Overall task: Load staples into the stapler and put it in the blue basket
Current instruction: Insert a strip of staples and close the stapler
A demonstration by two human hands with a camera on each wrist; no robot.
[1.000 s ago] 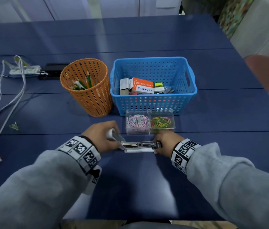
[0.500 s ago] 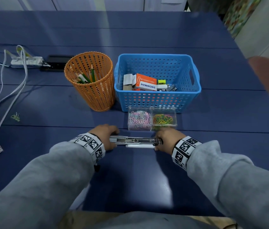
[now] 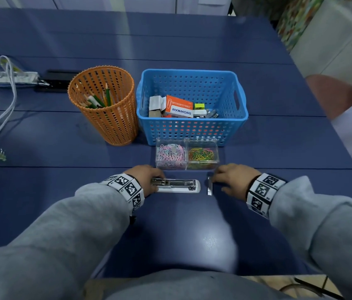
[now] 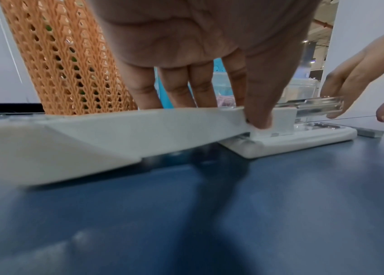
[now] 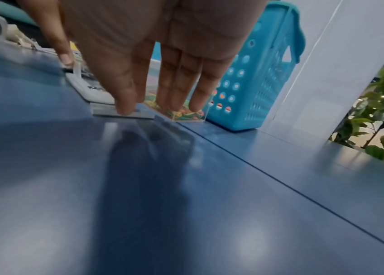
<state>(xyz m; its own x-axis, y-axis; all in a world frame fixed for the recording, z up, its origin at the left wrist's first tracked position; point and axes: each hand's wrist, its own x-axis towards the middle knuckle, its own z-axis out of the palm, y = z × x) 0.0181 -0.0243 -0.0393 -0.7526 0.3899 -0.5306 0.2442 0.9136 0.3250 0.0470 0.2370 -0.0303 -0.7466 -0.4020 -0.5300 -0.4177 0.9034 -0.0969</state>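
A white stapler (image 3: 176, 186) lies opened out flat on the blue table, its metal magazine (image 4: 315, 104) facing up. My left hand (image 3: 155, 177) grips it at the hinge: in the left wrist view the thumb (image 4: 259, 113) is in front of the folded-back lid (image 4: 115, 134) and the fingers are behind it. A short strip of staples (image 3: 209, 187) lies just right of the stapler's front end. My right hand (image 3: 215, 180) has straight fingers, and its thumb (image 5: 125, 109) touches the strip (image 5: 106, 111). The blue basket (image 3: 241, 118) stands behind.
A clear two-part box of coloured paper clips (image 3: 187, 154) sits between my hands and the basket. An orange mesh pen holder (image 3: 105, 109) stands left of the basket. The basket holds an orange clip carton (image 3: 179, 107) and small items. Cables and a power strip (image 3: 12, 77) lie far left.
The stapler lid has gone from raised to folded back flat under my left hand. My right hand let go of the stapler's front end and moved right onto the staple strip.
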